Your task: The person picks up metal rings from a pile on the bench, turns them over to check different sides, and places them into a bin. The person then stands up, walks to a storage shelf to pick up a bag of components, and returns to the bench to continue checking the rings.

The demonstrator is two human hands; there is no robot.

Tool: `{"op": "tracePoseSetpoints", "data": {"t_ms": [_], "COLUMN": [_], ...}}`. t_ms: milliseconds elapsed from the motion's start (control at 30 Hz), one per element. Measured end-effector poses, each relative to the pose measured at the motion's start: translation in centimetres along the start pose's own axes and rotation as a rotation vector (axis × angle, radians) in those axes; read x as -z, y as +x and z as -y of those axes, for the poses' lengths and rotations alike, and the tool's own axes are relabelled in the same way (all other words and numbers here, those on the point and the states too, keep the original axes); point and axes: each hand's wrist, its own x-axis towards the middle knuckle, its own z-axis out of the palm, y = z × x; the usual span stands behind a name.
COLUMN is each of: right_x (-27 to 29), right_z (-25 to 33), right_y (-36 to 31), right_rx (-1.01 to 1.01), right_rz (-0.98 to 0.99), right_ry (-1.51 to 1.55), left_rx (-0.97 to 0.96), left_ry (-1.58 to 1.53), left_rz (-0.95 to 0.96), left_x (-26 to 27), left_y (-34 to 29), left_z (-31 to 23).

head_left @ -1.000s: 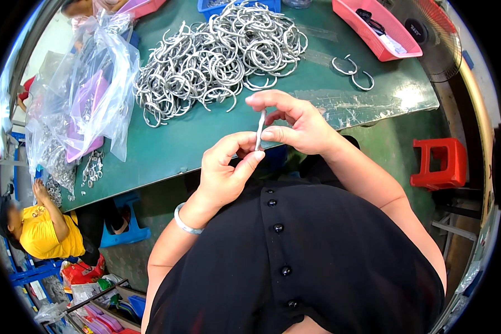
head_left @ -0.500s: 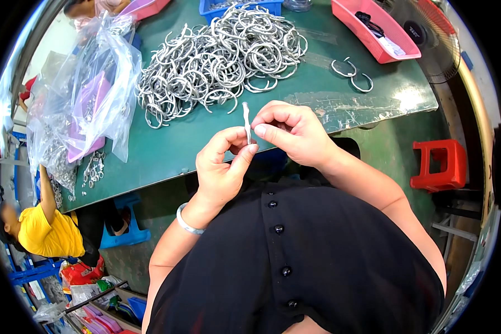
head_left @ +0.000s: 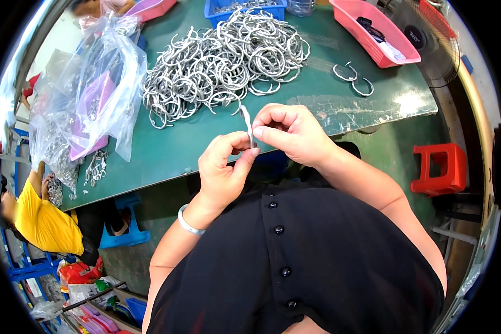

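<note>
Above the table's near edge, my left hand (head_left: 226, 167) pinches a silver-grey bangle (head_left: 247, 121) between thumb and fingers. It is seen nearly edge-on and stands upright, its upper end bending left. From the right my right hand (head_left: 293, 132) closes on the bangle's side with thumb and forefinger, the other fingers curled in; its exact fingertip contact is partly hidden. Just beyond my hands lies a large heap of similar open silver-grey bangles (head_left: 222, 64) on the green table (head_left: 183, 146).
Two bangles (head_left: 363, 87) lie apart at right, near a pink basket (head_left: 367, 42). A blue basket (head_left: 245, 12) stands behind the heap. Clear plastic bags (head_left: 122, 106) and small metal parts (head_left: 96, 167) cover the left. A person in yellow (head_left: 47, 222) works there. A red stool (head_left: 438, 168) stands right.
The bangle's upper end now tilts slightly more to the left, with both hands still on it. The person in yellow has leaned and lowered an arm. The whole view has shifted slightly.
</note>
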Motion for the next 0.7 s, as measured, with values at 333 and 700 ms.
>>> {"op": "tracePoseSetpoints", "data": {"t_ms": [333,700], "right_x": [0.0,3.0], "right_z": [-0.1,-2.6], "right_y": [0.4,0.5], "right_rx": [-0.001,-0.034], "right_rz": [0.022,-0.094], "right_ry": [-0.147,-0.391], "left_rx": [0.001,-0.269], "left_ry": [0.043,0.493], "left_rz": [0.043,-0.324], "left_x": [0.7,10.2], "left_y": [-0.4,4.4], "left_z": [0.4,1.5]}}
